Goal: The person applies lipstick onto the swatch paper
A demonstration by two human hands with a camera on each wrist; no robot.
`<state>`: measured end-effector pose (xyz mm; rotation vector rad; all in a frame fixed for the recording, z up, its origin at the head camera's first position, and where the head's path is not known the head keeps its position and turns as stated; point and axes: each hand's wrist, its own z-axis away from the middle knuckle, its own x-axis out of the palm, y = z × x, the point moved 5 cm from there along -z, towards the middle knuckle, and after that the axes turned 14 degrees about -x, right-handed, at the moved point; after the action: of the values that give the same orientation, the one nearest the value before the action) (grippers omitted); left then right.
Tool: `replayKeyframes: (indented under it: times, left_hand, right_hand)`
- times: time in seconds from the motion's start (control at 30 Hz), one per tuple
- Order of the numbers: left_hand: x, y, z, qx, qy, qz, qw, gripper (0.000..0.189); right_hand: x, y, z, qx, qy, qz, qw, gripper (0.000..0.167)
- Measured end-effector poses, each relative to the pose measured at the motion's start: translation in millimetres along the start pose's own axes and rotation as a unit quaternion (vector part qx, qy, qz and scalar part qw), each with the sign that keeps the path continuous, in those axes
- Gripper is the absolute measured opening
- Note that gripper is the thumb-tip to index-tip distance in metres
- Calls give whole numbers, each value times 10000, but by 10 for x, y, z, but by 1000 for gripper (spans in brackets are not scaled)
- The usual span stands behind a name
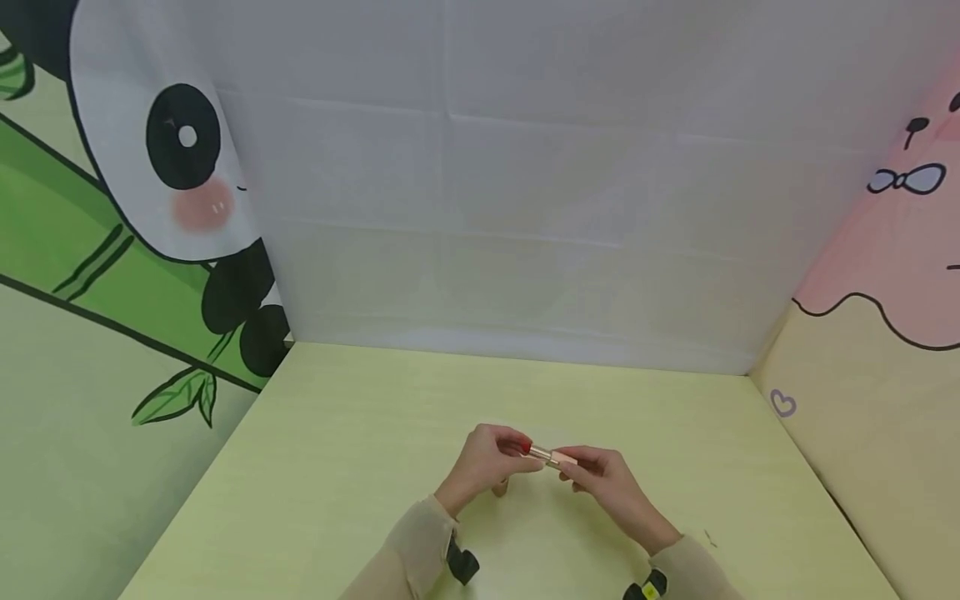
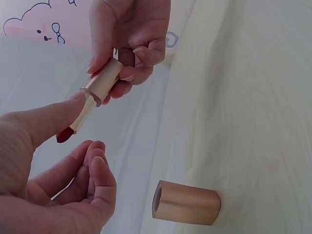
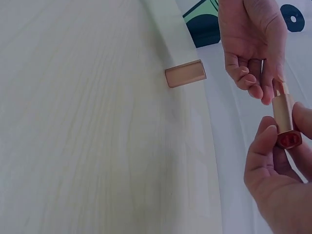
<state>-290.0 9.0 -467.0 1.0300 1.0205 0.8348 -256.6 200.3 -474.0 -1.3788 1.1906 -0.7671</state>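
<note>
From the head view, I see two bare hands meeting above the pale tabletop [image 1: 360, 467]. The right hand [image 1: 611, 487] grips an uncapped lipstick [image 1: 547, 456] by its base, well off the surface. The left hand [image 1: 483, 462] is at the other end, its thumb and forefinger about the red tip and partly screening it. Both sleeves [image 1: 412, 533] run off the lower edge, and the black device [image 1: 645, 588] at the right wrist is cut off there too. On the left wall, the painted panda [image 1: 127, 125] loses its top to the frame.

In the left wrist view, the left thumb lies against the gold inner tube [image 2: 85, 112], while its other fingers bend loosely below, apart from the lipstick. The right fingers hold the outer case, covering its far end. A rose-gold cap [image 2: 187, 202] lies on its side on the tabletop.

In the right wrist view, the right hand pinches the case; its thumb is cropped by the edge. The base shows a red label [image 3: 290, 140], its print unreadable. The left thumb hides most of the lipstick's tip.
</note>
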Motion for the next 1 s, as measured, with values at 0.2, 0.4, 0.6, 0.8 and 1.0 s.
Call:
replayKeyframes:
  times: [0.2, 0.4, 0.6, 0.8, 1.0]
  left_hand:
    - [-80, 9, -44, -148, 30, -733, 9972, 48]
    - [-94, -18, -160, -252, 145, -1887, 9816, 65]
    - [-47, -103, -265, -95, 52, -2737, 9618, 69]
    - [-21, -108, -364, 85, 162, -3095, 9507, 67]
    - [-11, -89, -468, 195, 146, -3359, 9416, 68]
  right_hand:
    - [-47, 67, 10, -35, 175, 149, 9997, 31]
    - [-99, 132, 9, 101, 587, 518, 9969, 30]
    - [-120, 197, 9, 129, 724, 635, 9953, 32]
    - [-201, 275, 5, 320, 906, 772, 9924, 33]
    - [-258, 320, -36, 366, 1041, 785, 9908, 28]
